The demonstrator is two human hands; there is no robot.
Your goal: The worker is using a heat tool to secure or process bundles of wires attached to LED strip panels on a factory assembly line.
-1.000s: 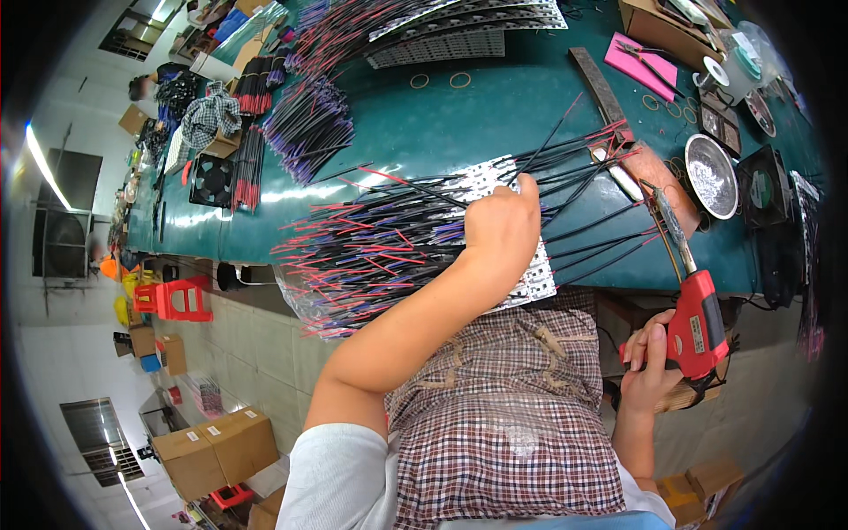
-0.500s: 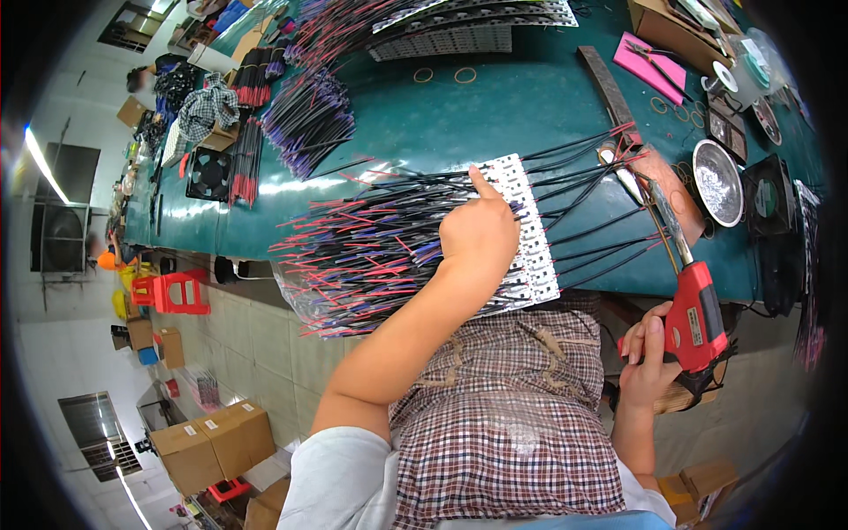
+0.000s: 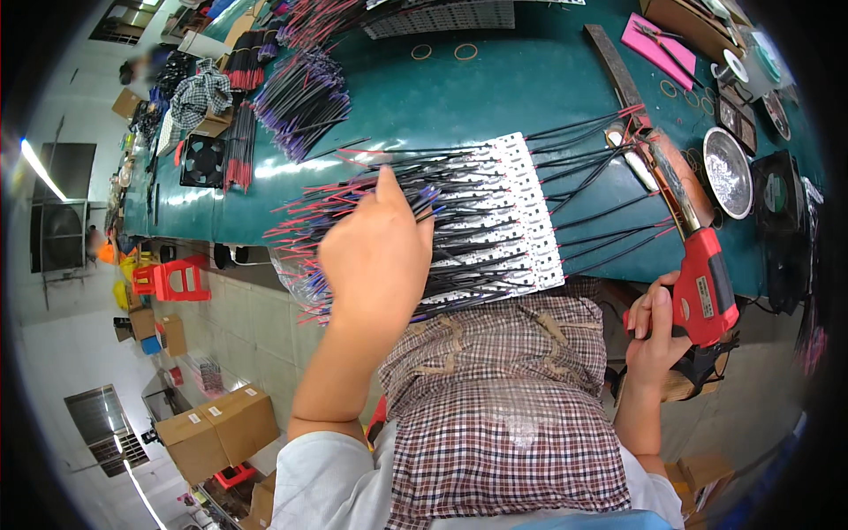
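My right hand [image 3: 652,340] is wrapped round the grip of a red and black soldering gun [image 3: 704,296]. The gun's metal barrel slants up and left over the bench edge, its tip beside the ends of some black wires [image 3: 587,181]. A white circuit board panel [image 3: 535,231] lies in front of me, with many black wires with red or purple ends [image 3: 473,228] spread over its left part. Above those wires is my left hand [image 3: 375,256], index finger stretched out and thumb apart from it. Its other fingers are curled and partly hidden. I see nothing held in it.
Bundled wires [image 3: 305,102] lie at the far left of the green bench [image 3: 521,84]. A dark metal bar [image 3: 614,71], a silver bowl [image 3: 727,173], a solder spool [image 3: 730,66] and pliers on a pink pad [image 3: 658,49] are at right. A black fan [image 3: 203,161] stands at left.
My left hand has moved left, from the panel's upper edge to above the wires, uncovering more of the panel. The soldering gun stays in my right hand, shifted slightly.
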